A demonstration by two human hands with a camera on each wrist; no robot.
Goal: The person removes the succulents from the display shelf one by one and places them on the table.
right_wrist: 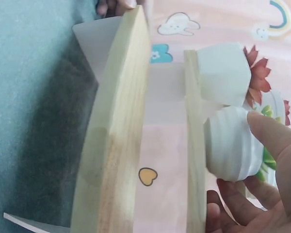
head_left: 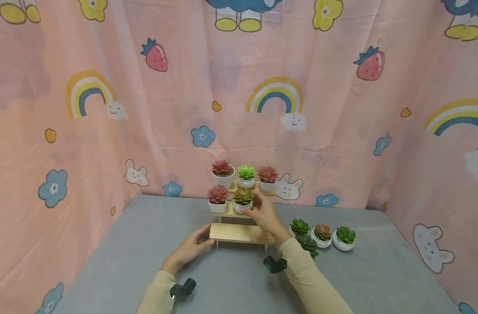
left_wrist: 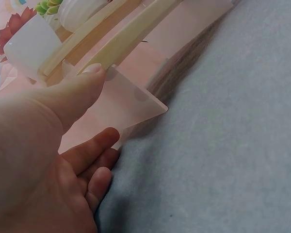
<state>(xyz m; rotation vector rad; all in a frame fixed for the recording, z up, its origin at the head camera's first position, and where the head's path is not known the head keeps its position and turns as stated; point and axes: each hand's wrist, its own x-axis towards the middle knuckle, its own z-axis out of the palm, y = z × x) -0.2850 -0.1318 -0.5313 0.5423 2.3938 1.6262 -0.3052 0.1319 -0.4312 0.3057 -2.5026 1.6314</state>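
A stepped wooden plant stand (head_left: 242,233) with translucent supports is in the middle of the table. My right hand (head_left: 266,214) pinches the round white pot of a green-and-reddish potted succulent (head_left: 243,197) at the middle step; in the right wrist view this pot (right_wrist: 233,143) lies between thumb and fingers, against or very near the plank. My left hand (head_left: 189,248) holds the left end of the bottom step, its thumb on the plank's edge in the left wrist view. Left of the pinched pot stands a red succulent (head_left: 217,198) in an angular white pot.
The top step bears a red succulent (head_left: 222,173), a bright green one (head_left: 245,175) and another red one (head_left: 268,178). Several potted succulents stand on the grey table at right, including a green one (head_left: 344,237). A patterned pink curtain (head_left: 176,109) hangs behind.
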